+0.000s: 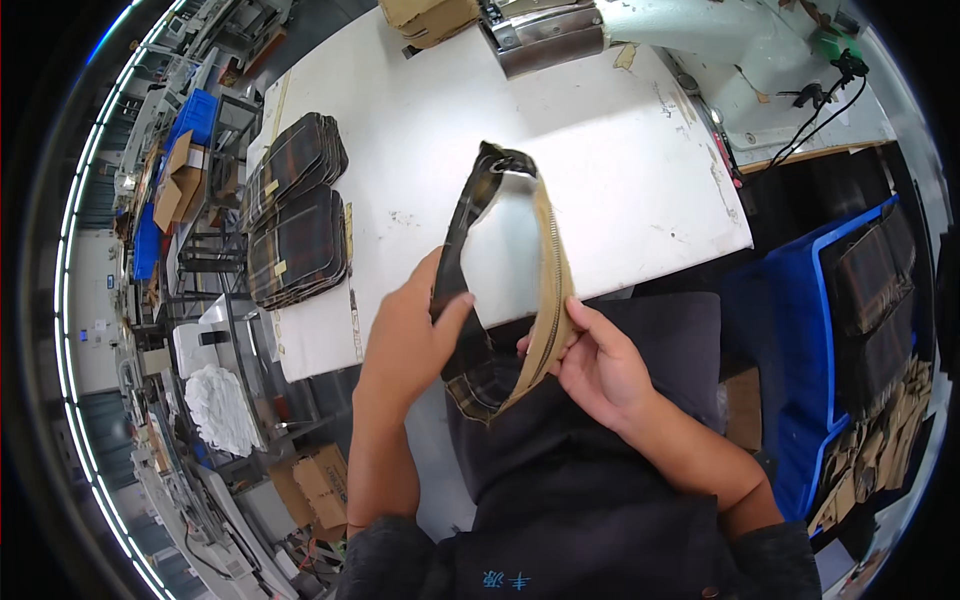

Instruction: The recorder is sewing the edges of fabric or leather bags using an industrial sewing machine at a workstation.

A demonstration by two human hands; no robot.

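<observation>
Held up over the table's front edge is a loop of dark plaid fabric with a tan zipper strip [555, 270] along its right side. The loop stands open, and the white tabletop shows through it. On its left side my left hand [398, 335] is closed round the dark plaid band [462, 235], thumb inside the loop. Opposite, my right hand [608, 372] pinches the zipper strip near its lower half, thumb on the outer edge. Some of the right fingers are hidden behind the strip.
Two stacks of plaid fabric panels [298, 245] lie at the white table's [400, 160] left edge. A pale sewing machine [660, 25] stands at the far right, beside a cardboard box [430, 18]. Right of my lap, a blue bin [800, 320] holds plaid pieces and tan strips [880, 440].
</observation>
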